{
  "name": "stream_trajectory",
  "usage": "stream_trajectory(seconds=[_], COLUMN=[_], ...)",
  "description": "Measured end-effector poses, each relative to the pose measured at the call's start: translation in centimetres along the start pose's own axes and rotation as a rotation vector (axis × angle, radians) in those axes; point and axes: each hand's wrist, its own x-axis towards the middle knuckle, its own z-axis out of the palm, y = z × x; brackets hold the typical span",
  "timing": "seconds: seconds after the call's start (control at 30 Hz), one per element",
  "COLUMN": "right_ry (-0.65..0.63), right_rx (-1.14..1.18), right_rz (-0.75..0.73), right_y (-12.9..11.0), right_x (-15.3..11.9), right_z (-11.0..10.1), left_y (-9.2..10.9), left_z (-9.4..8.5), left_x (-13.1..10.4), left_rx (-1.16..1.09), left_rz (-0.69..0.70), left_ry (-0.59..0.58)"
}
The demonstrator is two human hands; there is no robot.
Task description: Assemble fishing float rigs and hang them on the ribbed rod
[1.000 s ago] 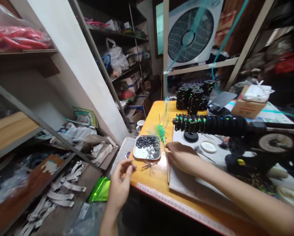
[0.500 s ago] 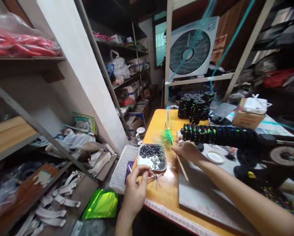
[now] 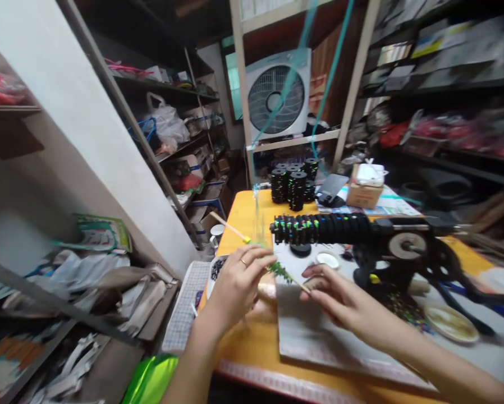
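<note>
Because the right hand pinches the wooden stick near one end, presumably steadying it, the green tuft lies between both hands; the left hand curls over the stick, fingers close together, their grip hidden.

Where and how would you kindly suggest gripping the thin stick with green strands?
I'd probably pinch the thin stick at its lower-right end, from the side of the right hand: that end looks bare beyond the green strands, while the left hand covers the middle.
</note>
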Motion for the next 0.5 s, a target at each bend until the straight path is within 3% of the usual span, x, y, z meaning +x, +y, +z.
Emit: stream_trajectory(seconds=[0.17,0.37,0.5], right_ry=[0.045,0.191,0.228], right_rx=[-0.18,-0.588,-0.688], right_rz=[-0.104,-0.256,-0.326], right_y=[-1.5,-1.7,-1.0], right_x=[-3.2,-6.2,-6.9], right_z=[-1.2,-1.8,-1.9], left_y=[2.0,3.9,4.6], left_z=[1.5,2.1,2.3], left_x=[1.0,0.2,-0.4], left_rx=[0.17,0.195,0.172], left_rz=[0.246,0.232,0.188], left_ry=[-0.111,-0.106,-0.126])
